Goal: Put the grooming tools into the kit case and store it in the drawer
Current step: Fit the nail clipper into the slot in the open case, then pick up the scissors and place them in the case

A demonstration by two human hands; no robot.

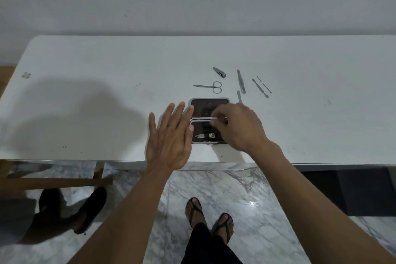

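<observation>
Right hand [237, 126] pinches a thin tool [214, 118] over the hinge of the open case [200, 105], apparently threading it into a loop, though blur hides the tip; left hand [169, 137] lies flat, fingers straight, bracing the case's left edge; one clipper [205, 135] sits stowed in the near half; scissors [211, 86], a second clipper [219, 72] and several picks [260, 87] wait on the table [85, 60] beyond. Risk: the tool misses its loop and slides loose, or the case shifts if the bracing hand lifts.

- Dark brown, silver-rimmed kit case [209, 106] lies open flat; a steel clipper [205, 135] sits in its near half.
- Beyond it lie small steel scissors [209, 86], another clipper [219, 72], tweezers [241, 81], and two thin picks [260, 88].
</observation>
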